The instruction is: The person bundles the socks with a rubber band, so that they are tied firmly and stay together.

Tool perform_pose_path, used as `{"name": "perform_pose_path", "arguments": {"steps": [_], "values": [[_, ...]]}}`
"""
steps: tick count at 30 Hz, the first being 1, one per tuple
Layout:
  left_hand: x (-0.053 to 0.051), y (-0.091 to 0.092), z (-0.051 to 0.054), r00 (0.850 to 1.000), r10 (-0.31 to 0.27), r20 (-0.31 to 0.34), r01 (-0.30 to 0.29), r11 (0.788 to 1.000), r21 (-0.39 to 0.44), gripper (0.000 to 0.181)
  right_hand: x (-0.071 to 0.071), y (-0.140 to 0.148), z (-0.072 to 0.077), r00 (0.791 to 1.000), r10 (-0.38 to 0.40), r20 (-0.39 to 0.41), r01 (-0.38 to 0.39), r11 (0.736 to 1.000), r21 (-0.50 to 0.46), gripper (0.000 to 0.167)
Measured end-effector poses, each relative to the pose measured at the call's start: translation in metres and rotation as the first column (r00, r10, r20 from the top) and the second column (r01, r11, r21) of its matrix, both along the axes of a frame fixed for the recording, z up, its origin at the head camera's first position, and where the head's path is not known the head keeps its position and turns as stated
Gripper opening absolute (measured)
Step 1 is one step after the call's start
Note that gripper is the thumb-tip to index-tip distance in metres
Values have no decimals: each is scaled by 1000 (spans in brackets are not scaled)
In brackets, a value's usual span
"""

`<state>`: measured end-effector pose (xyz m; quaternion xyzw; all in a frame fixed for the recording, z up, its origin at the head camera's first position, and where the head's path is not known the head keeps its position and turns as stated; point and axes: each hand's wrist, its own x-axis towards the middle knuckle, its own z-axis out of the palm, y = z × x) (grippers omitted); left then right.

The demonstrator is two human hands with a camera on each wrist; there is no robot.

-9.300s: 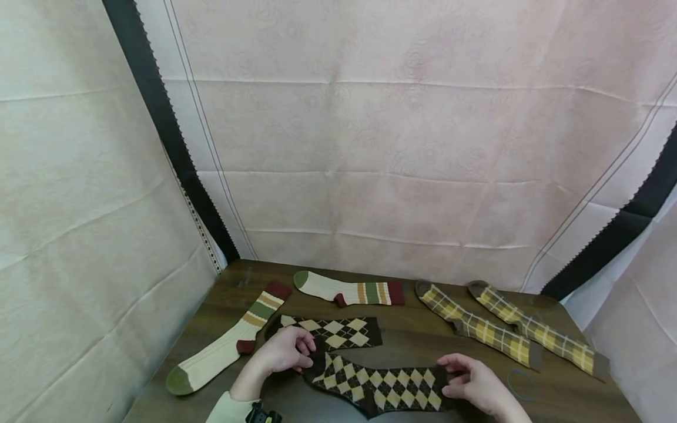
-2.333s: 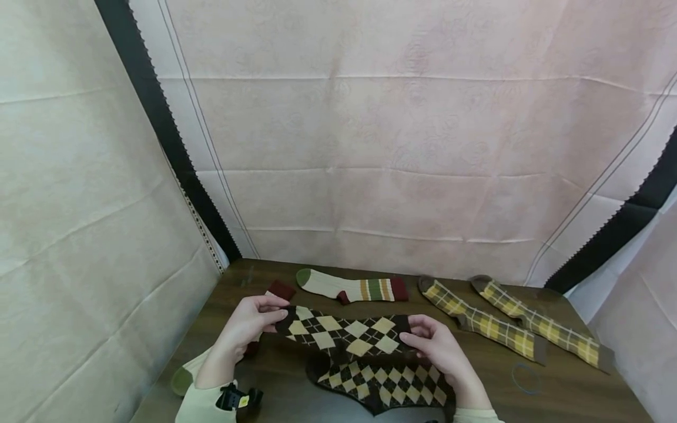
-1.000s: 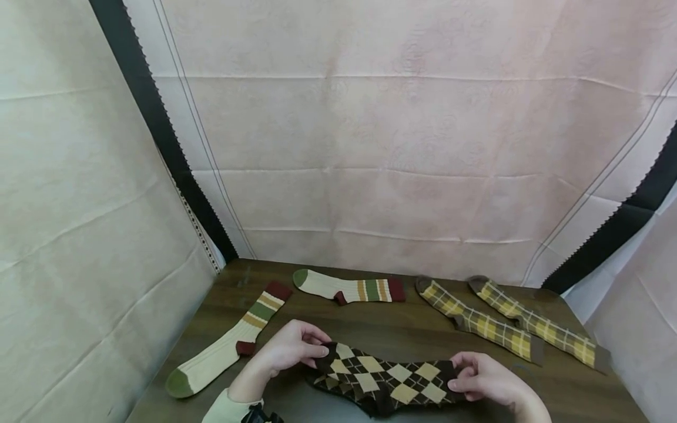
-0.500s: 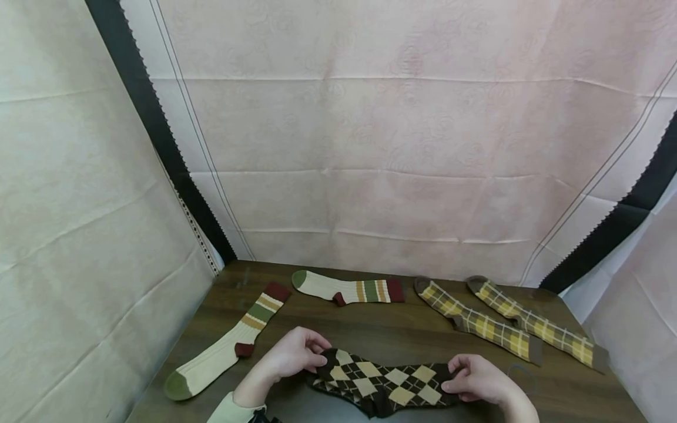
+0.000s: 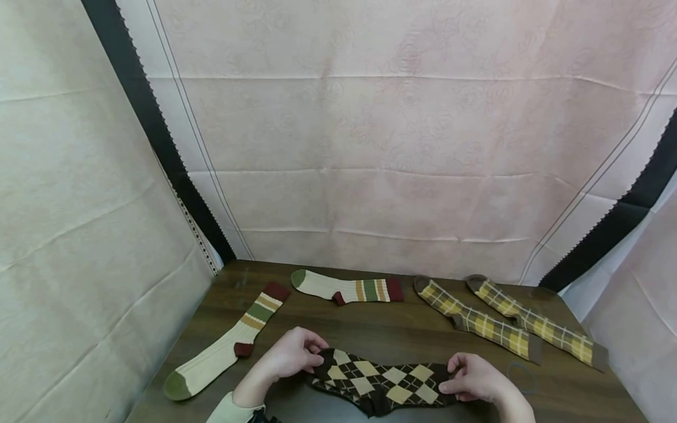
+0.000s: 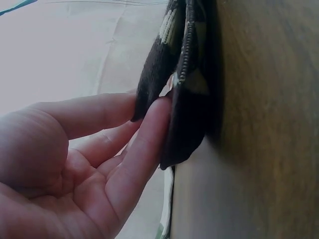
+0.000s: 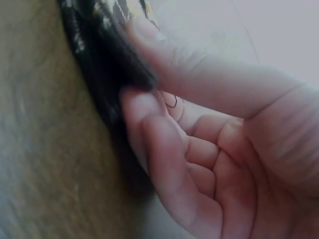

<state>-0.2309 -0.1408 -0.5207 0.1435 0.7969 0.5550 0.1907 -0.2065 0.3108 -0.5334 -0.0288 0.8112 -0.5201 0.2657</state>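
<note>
A dark brown argyle sock [image 5: 394, 376] with beige diamonds lies over a second argyle sock [image 5: 338, 389], which shows only along the near edge in the head view. At the toe end, my left hand [image 5: 294, 355] pinches the upper sock between thumb and fingers. The left wrist view shows the upper sock's toe [image 6: 153, 82] in those fingers, with the lower sock [image 6: 187, 124] against the backs of the fingertips. My right hand [image 5: 476, 379] pinches the cuff end; in the right wrist view the thumb lies on the upper cuff [image 7: 132, 59], fingers beneath it.
Cream striped socks with green toes lie on the brown table [image 5: 365, 335]: one at left [image 5: 211, 359], one at the back [image 5: 346, 288]. Two yellow plaid socks [image 5: 478, 323] [image 5: 539, 323] slant at right. A thin blue ring [image 5: 520, 378] is beside my right hand.
The farther argyle sock was lifted by both hands, brought toward me and laid over the nearer one. Over the last half second the hands have barely moved.
</note>
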Motion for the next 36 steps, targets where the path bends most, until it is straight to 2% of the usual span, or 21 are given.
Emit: {"name": "perform_pose_path", "arguments": {"steps": [9, 29, 36], "values": [[1, 1, 0, 1000, 6, -2, -6, 1000, 3, 20, 4, -6, 4, 999, -38, -18, 39, 999, 31, 33], [0, -2, -3, 999, 26, 45, -24, 999, -35, 22, 5, -6, 5, 999, -15, -33, 16, 1000, 19, 37], [1, -3, 0, 1000, 18, 18, -17, 999, -35, 20, 4, -6, 4, 999, -20, -31, 21, 999, 35, 36]]}}
